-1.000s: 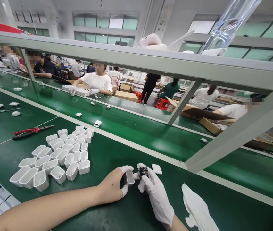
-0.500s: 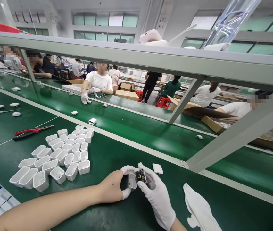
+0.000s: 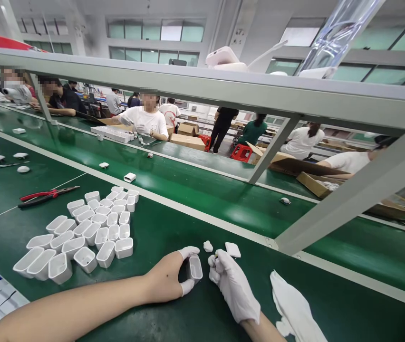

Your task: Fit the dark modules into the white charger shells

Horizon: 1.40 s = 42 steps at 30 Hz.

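Casing (image 3: 194, 269) between left fingers (image 3: 189, 251) looks white, hollow, round-cornered.

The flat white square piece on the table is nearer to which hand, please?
Right. The right hand is just this side of the flat white square piece; the left hand, around a white cup, is farther off to its left.

Your cups (image 3: 82, 228) at near left look like smooth plastic, your right glove (image 3: 234, 287) matt cloth, the far green belt (image 3: 195, 187) glossy.
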{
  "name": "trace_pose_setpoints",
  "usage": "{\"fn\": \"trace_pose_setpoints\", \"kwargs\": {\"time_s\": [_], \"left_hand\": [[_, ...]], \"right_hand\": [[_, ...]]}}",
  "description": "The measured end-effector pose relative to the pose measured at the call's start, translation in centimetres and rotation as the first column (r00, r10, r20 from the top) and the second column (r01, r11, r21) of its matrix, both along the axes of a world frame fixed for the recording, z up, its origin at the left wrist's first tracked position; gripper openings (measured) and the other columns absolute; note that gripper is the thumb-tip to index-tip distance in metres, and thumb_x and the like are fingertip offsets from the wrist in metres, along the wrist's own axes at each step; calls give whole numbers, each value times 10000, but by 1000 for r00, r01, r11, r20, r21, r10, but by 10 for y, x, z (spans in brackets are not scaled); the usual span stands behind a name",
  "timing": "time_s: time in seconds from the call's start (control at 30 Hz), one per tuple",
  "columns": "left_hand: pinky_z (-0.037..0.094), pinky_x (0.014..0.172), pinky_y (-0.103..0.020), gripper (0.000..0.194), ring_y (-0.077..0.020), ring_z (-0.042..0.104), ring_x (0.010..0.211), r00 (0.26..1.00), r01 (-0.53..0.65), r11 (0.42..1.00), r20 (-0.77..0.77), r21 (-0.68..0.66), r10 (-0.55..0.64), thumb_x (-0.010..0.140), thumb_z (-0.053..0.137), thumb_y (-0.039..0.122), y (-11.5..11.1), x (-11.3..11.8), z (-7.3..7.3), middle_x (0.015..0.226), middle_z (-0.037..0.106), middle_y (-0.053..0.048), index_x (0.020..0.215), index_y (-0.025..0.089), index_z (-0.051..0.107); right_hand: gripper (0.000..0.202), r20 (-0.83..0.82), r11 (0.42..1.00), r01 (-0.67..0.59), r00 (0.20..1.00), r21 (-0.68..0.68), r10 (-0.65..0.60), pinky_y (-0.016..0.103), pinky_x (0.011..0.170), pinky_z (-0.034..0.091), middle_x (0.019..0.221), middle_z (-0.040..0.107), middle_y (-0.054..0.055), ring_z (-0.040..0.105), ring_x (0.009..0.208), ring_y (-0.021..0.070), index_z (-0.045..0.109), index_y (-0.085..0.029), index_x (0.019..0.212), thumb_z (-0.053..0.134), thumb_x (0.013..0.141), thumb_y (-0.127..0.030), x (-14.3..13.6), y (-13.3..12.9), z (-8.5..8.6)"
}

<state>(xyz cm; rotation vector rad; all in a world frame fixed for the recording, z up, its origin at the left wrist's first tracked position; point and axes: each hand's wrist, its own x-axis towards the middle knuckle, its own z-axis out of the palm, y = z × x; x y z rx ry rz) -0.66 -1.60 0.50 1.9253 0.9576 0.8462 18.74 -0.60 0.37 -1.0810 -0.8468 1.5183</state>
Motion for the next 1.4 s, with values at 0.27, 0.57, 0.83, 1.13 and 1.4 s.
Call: {"fn": "trace_pose_setpoints", "kwargs": {"time_s": [0.27,0.57,0.83,1.13,1.4], "left_hand": [[477,970,-356,539,-213,618,1010,1000,-6,1000,23,0,6,773,594,172,0,1,-1,1097,649,-44,1295,216,466],[464,937,-403,540,-268,587,1025,990,-99,993,-93,68,105,686,662,179,4,-1,-9,1127,628,-92,1213,172,541],[419,914,-377,445,-254,575,981,995,0,993,-99,115,11,714,714,265,5,-1,-4,1069,676,-45,1147,220,627],[426,902,-350,397,-246,572,950,992,-11,988,-120,151,29,704,716,283,5,1,-4,1019,676,-44,1096,234,674],[423,865,-326,287,-228,548,916,993,-13,987,-116,160,32,700,718,287,5,1,-4,982,671,-22,981,236,694]], "right_hand": [[500,-118,993,-88,990,-75,78,307,712,533,1033,660,57,627,779,184,631,-211,1149,809,688,-294,1,-2,15],[594,183,991,-81,981,111,59,403,882,532,1135,677,95,662,949,262,681,-210,1115,896,598,-406,1,-5,14],[406,651,831,-267,745,488,-143,421,833,535,1027,704,72,657,907,280,714,-266,1079,811,689,-320,7,-13,6],[451,696,661,-401,668,635,-264,395,771,544,983,697,47,645,852,246,679,-347,1183,786,755,-260,5,-11,0],[434,685,729,-360,700,582,-201,385,726,534,909,700,46,634,775,236,698,-345,1165,792,747,-270,2,-15,1]]}}
